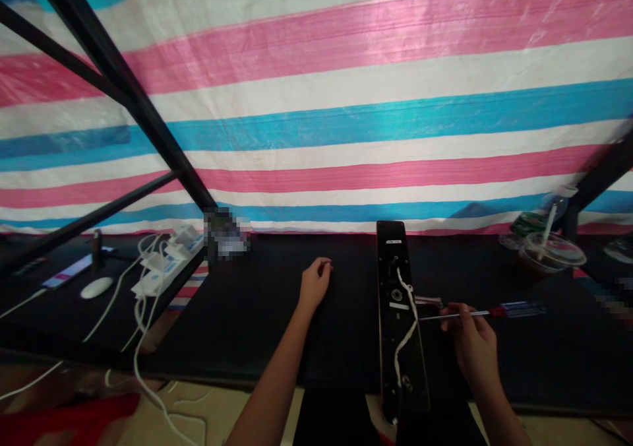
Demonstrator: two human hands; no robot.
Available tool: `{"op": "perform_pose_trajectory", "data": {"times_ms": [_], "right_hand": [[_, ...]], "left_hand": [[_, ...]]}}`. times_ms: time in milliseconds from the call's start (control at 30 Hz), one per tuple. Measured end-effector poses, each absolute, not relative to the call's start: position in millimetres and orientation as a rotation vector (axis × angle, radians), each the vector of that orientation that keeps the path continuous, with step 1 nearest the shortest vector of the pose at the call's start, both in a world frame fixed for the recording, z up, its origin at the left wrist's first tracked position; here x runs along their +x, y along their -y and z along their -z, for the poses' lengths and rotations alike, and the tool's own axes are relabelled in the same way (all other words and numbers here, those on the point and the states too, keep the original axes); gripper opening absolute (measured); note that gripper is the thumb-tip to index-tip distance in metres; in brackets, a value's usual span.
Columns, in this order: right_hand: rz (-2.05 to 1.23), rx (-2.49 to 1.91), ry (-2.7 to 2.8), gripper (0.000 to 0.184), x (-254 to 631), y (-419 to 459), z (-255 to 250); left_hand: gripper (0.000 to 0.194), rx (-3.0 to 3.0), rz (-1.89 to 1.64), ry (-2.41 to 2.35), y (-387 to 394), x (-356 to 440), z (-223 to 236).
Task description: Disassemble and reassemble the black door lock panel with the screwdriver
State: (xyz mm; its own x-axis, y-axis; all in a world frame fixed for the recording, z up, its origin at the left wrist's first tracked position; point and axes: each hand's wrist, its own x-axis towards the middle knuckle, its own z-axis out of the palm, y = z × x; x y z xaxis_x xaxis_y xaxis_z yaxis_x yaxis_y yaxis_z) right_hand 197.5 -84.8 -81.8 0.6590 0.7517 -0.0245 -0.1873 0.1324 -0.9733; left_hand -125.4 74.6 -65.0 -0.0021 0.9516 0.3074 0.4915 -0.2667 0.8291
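Observation:
A long black panel (388,347), which looks like the back of a door lock, lies lengthwise on the black table and overhangs its near edge. A white cable (410,330) runs along it. My right hand (475,347) is right of the panel, its fingers closed around the metal shaft of a screwdriver (517,310) whose red and blue handle points right. Beside the panel, near those fingers, lies a small shiny metal piece (428,300). My left hand (315,285) rests on the table left of the panel, fingers curled; whatever they may hold is hidden.
A plastic cup (551,254) with a straw and a clear bottle (556,205) stand at the back right. To the left are a power strip (165,271) with white cables, a white mouse (97,287) and a phone (69,271). Black frame bars (148,126) cross before a striped sheet (370,123).

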Motion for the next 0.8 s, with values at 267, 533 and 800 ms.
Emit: {"op": "perform_pose_trajectory", "data": {"times_ms": [267,533,800], "right_hand": [[-0.745,-1.296,0.51,0.054,194.8,84.2,79.0],[-0.712,-1.359,0.622,0.053,198.2,85.3,82.9],[-0.744,-1.373,0.645,0.055,197.4,85.2,80.5]], "left_hand": [[0.01,1.762,-1.259,-1.422,-64.3,-120.4,57.8],[0.03,1.245,-1.602,-1.534,-89.7,-158.6,70.0],[0.02,1.391,-1.464,-1.515,-82.2,-151.7,73.7]]}}
